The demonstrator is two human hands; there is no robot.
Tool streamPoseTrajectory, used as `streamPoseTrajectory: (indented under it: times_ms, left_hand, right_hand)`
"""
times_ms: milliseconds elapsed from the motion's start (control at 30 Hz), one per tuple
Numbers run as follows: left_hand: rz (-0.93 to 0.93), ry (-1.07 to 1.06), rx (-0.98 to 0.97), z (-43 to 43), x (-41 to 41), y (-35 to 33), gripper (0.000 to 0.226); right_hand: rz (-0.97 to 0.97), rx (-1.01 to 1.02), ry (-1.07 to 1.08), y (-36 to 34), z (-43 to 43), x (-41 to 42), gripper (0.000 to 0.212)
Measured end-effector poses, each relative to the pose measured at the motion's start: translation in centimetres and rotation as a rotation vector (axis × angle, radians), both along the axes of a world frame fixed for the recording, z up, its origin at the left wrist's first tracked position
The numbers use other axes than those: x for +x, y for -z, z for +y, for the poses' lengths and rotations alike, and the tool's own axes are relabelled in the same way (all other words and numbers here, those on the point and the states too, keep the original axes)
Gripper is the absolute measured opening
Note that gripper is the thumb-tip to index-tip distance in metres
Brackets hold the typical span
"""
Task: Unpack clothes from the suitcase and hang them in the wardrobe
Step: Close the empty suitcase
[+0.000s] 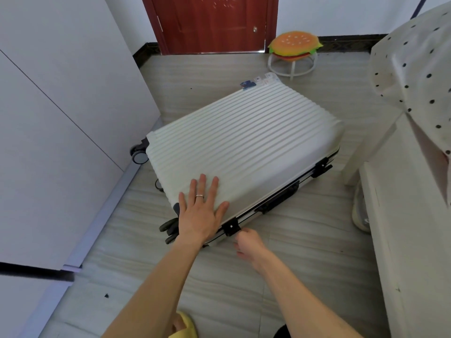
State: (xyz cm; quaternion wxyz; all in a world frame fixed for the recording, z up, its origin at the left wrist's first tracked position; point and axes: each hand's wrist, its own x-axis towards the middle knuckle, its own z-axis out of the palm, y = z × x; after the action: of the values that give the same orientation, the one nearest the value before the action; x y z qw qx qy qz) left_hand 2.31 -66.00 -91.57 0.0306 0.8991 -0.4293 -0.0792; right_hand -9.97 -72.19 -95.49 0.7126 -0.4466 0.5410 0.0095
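A white ribbed hard-shell suitcase (pixel 244 145) lies flat and closed on the floor, its black latches and handle on the side facing me. My left hand (pixel 200 211) presses flat on the lid near the front left corner, fingers spread. My right hand (pixel 249 242) is at the near black latch (pixel 231 228), with its fingers curled beside the clasp; the fingertips are hidden, so contact is unclear. No clothes are visible. The white wardrobe (pixel 61 113) stands along the left, doors closed.
A bed (pixel 410 191) with a polka-dot cover (pixel 415 64) stands on the right. A burger-shaped stool (pixel 294 53) sits by the red door (pixel 214 23) at the back. My foot in a yellow slipper (pixel 184 324) is at the bottom. A shoe (pixel 361 211) lies under the bed edge.
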Motion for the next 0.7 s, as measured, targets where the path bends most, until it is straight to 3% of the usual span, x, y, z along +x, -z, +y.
streamPoseTrajectory:
  times_ms: [167, 333, 700]
  left_hand:
    - [0.009, -0.001, 0.011, 0.14, -0.82, 0.49, 0.07]
    - [0.001, -0.004, 0.03, 0.07, -0.59, 0.36, 0.07]
    - [0.008, 0.021, 0.026, 0.05, -0.48, 0.52, 0.069]
  right_hand:
    - [0.009, 0.08, 0.044, 0.11, 0.76, -0.26, 0.018]
    - [-0.066, 0.103, 0.009, 0.37, 0.86, 0.13, 0.058]
    - [-0.164, 0.178, 0.042, -0.21, 0.59, -0.32, 0.081]
